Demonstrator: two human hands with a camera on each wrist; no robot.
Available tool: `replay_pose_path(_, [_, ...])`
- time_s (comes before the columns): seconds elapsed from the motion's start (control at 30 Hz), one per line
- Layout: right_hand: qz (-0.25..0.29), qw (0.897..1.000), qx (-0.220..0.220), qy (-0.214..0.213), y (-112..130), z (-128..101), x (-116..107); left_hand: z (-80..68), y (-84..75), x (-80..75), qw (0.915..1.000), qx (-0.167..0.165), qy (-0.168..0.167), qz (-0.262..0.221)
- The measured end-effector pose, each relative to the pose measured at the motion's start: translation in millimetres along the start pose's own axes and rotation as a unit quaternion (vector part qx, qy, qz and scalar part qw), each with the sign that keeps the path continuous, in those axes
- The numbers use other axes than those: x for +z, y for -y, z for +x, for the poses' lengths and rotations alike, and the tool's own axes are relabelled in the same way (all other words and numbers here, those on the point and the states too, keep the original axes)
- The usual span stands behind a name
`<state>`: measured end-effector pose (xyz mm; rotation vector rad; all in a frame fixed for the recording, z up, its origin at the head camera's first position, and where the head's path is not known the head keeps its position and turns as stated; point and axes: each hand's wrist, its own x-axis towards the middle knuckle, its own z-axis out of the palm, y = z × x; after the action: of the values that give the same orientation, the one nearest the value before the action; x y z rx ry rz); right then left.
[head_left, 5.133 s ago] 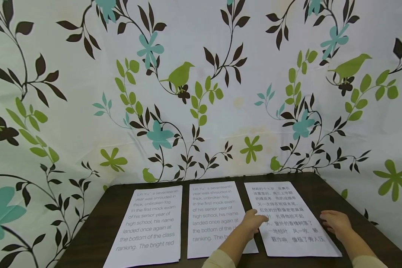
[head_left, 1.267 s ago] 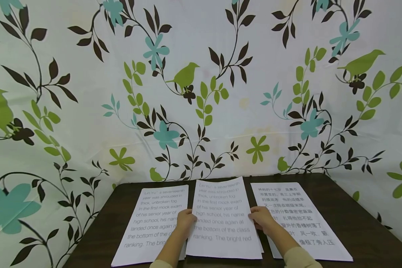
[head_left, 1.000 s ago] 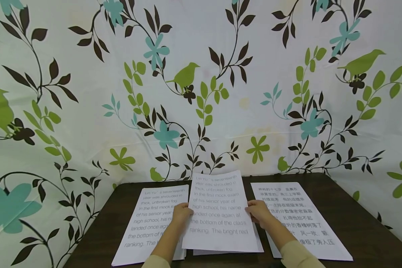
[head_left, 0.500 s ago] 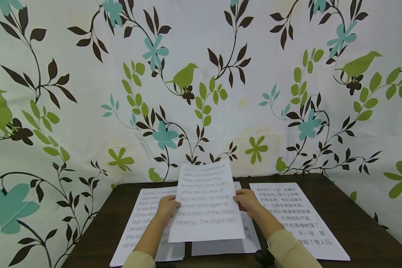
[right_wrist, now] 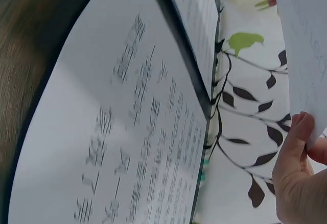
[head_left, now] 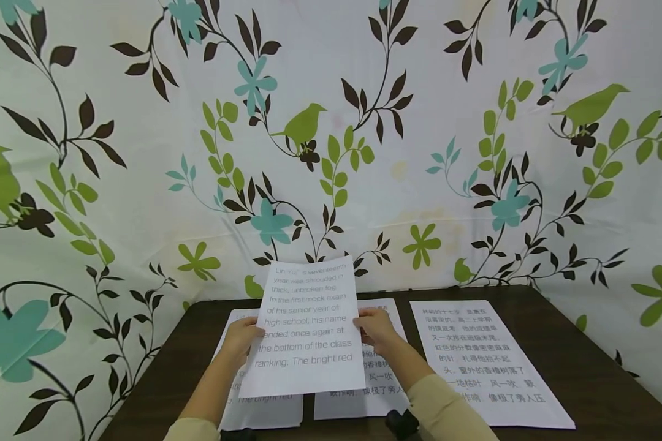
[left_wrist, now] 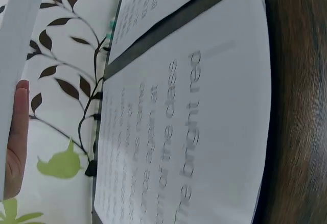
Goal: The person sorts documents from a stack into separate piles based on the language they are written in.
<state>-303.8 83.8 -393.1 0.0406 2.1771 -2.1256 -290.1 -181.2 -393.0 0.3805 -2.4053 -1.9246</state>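
1. The left hand [head_left: 241,339] pinches the left long edge of an English-text sheet [head_left: 306,327], thumb on the printed face, the other fingers behind the paper.
2. The right hand [head_left: 376,327] pinches the right long edge of the same sheet at about the same height; in the right wrist view its fingers [right_wrist: 298,147] curl round the paper's edge.
3. The held sheet is lifted clear of the bench [head_left: 596,361], tilted with its top edge raised toward the floral curtain [head_left: 143,153] and its bottom edge hanging above the papers below.
4. Under it, to the left, lies a second English sheet [head_left: 265,410], mostly covered, its near edge close to the bench's front edge.
5. Under the right hand lies a Chinese-text sheet [head_left: 372,392], separated from the left one by a narrow strip of dark wood.
6. Further right, another Chinese-text sheet [head_left: 482,361] lies flat, a thin gap from its neighbour.
7. Bare wood shows right of that sheet and along the back edge by the curtain; a narrower bare margin shows at the bench's left side.
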Motion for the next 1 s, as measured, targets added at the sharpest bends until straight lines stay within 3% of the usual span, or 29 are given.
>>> replay_pose_path(0.4, [0.052,0.998,0.025,0.004,-1.4,-6.9,41.6,-2.9,3.8,-43.1,0.9999,-0.001,-0.006,0.013])
replay_pose_path(0.73, [0.043,0.999,0.024,0.014,-10.0,-14.2,67.1,-6.5,15.6,-65.0,0.9996,0.004,-0.025,0.015])
replay_pose_path(1.0, [0.063,0.997,0.021,0.029,-7.7,-20.2,86.2,-8.9,17.6,-87.3,0.9989,-0.014,-0.033,0.029])
